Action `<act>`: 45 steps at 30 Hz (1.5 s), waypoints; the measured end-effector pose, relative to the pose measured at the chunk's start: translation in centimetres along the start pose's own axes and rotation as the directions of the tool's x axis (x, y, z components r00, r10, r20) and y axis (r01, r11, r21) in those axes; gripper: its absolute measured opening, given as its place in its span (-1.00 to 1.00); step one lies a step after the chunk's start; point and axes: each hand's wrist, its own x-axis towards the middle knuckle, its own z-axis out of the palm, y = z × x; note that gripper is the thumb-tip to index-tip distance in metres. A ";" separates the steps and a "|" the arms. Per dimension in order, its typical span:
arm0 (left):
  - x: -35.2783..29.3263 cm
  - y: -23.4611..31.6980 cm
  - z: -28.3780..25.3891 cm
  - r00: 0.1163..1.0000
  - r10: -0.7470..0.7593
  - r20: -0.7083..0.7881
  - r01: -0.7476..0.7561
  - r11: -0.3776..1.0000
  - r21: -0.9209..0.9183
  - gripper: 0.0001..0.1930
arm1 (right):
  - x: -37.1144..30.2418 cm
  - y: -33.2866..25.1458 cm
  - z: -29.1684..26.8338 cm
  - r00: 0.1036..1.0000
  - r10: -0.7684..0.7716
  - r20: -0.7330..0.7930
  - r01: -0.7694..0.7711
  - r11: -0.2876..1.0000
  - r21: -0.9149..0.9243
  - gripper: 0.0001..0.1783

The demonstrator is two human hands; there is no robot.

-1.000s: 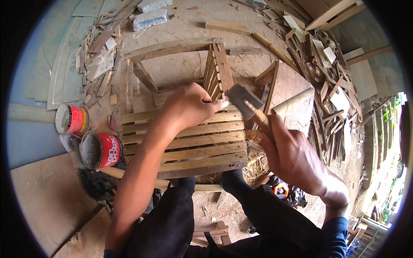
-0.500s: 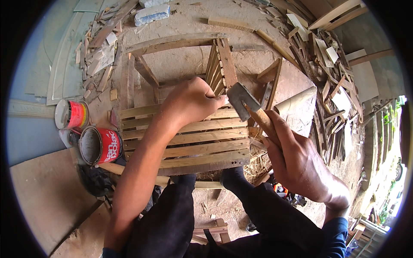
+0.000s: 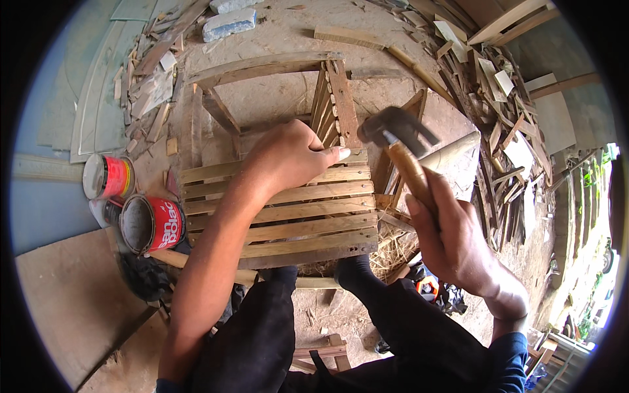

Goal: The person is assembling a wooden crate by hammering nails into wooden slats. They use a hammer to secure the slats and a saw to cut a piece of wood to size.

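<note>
A slatted wooden chair frame (image 3: pixel 278 215) lies in front of me, its seat slats running left to right. My left hand (image 3: pixel 282 157) rests over the far slats with its fingers curled in. Thumb and fingertips are pinched by the right end of the farthest slat; whatever they pinch is too small or hidden to make out. My right hand (image 3: pixel 455 242) grips the wooden handle of a claw hammer (image 3: pixel 407 167). The dark hammer head is raised to the right of my left fingertips, apart from the wood and slightly blurred.
Two red-labelled cans (image 3: pixel 152 224) stand on the left, by a board (image 3: pixel 72 288). Scrap wood (image 3: pixel 501 131) is heaped along the right side, with more at the far left. A pale block (image 3: pixel 229 25) and a plank (image 3: pixel 350 37) lie on the far floor. Straw (image 3: pixel 393 249) lies beside the chair frame.
The hammer has swung up and to the right, away from my left fingertips, and its head has turned so the claw shows. My left hand has stayed nearly still.
</note>
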 end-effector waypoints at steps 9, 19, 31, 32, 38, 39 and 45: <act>0.3 -0.5 0.2 1.000 -0.003 0.006 0.003 1.000 -0.013 -0.41 | 0.2 0.4 -0.1 0.998 -0.008 0.058 0.011 0.999 -0.038 -0.49; 0.4 -0.5 0.0 0.999 -0.008 0.052 0.009 1.000 -0.018 -0.43 | 0.6 -1.0 -0.3 0.998 -0.060 -0.024 0.060 0.998 -0.036 -0.55; 0.3 -0.2 0.0 0.999 -0.025 0.036 0.028 0.997 -0.068 -0.48 | 0.4 -0.7 -0.1 0.986 -0.160 -0.042 0.158 0.986 -0.048 -0.58; 0.2 -0.1 0.0 0.999 -0.034 0.039 0.036 0.997 -0.064 -0.48 | 0.2 -0.7 -0.1 0.997 0.026 0.073 -0.020 0.997 -0.076 -0.58; 0.0 -0.1 -0.1 1.000 -0.014 0.028 0.015 0.999 -0.036 -0.49 | -0.3 -0.1 0.3 0.987 -0.096 -0.127 0.096 0.995 -0.001 -0.63; 0.0 -0.1 0.0 0.999 -0.016 0.034 0.018 0.998 -0.058 -0.49 | -0.4 0.1 0.5 0.990 -0.072 -0.122 0.074 0.997 0.007 -0.61; 0.2 -0.4 0.0 0.999 0.001 0.036 0.001 0.998 -0.056 -0.53 | -0.3 1.4 0.9 0.999 -0.016 0.037 0.015 0.999 0.034 -0.56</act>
